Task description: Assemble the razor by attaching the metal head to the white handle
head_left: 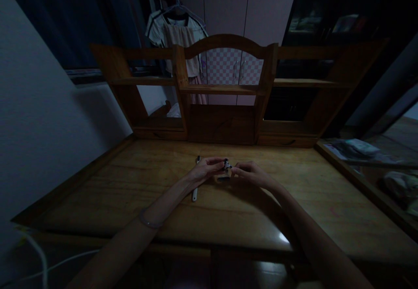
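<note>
Both my hands meet over the middle of a wooden desk [130,184]. My left hand [205,169] and my right hand [251,173] pinch a small dark and silver object [226,165] between their fingertips, held just above the desktop. The object is too small and dim to name. A slim white pen-like stick [195,193] lies on the desk under my left wrist, partly hidden by it. A thin bracelet [148,221] circles my left forearm.
A wooden shelf unit [225,88] stands along the desk's back edge. A white wall runs on the left. Clothes [178,32] hang behind the shelf. Papers and bags [355,149] lie on a surface to the right. White cables [39,258] trail at lower left.
</note>
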The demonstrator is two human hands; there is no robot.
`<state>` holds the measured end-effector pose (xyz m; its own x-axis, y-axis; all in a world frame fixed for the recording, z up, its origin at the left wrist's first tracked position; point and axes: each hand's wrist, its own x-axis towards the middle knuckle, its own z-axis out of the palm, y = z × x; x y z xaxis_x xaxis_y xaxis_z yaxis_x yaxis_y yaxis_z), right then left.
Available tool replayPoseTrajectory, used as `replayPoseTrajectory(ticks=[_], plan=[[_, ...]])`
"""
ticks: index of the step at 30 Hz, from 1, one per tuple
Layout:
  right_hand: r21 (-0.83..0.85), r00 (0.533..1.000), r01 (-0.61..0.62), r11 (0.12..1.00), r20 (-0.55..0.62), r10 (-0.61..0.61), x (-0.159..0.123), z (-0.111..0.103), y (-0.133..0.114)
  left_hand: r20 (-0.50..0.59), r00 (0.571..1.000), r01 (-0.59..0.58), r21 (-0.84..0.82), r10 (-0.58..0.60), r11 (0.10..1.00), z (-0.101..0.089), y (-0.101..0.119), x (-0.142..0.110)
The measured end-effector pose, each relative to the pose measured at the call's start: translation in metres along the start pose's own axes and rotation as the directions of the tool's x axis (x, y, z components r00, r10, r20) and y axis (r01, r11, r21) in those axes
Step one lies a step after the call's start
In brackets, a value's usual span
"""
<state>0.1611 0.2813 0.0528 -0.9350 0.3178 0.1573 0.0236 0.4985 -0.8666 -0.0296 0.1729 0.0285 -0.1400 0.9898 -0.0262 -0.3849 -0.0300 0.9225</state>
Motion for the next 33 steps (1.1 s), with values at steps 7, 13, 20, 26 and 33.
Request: replayPoseTrajectory(ticks=[7, 13, 20, 26, 33], plan=[[0.000, 1.000, -0.016, 1.000, 0.027, 0.016, -0.002, 0.000, 0.001, 0.000, 1.000, -0.006, 0.050, 0.006, 0.999, 0.002, 0.001, 0.000], [-0.015, 1.000, 0.021, 1.000, 0.006, -0.021, 0.000, 0.000, 0.004, 0.020, 0.999, -0.036, 0.057, 0.035, 0.998, 0.001, 0.000, 0.000], [-0.066, 0.998, 0.065, 0.996, -0.022, -0.067, 0.000, -0.002, 0.004, 0.025, 0.999, -0.048, 0.078, 0.046, 0.996, 0.001, -0.002, 0.002], [-0.108, 0.996, 0.068, 0.992, -0.044, -0.073, 0.001, 0.000, 0.008, -0.018, 0.995, -0.092, 0.200, 0.098, 0.975, 0.003, -0.002, 0.004], [-0.175, 0.995, 0.002, 0.985, -0.103, -0.020, 0.001, 0.004, 0.009, -0.049, 0.989, -0.120, 0.247, 0.136, 0.961, 0.005, -0.003, 0.005]])
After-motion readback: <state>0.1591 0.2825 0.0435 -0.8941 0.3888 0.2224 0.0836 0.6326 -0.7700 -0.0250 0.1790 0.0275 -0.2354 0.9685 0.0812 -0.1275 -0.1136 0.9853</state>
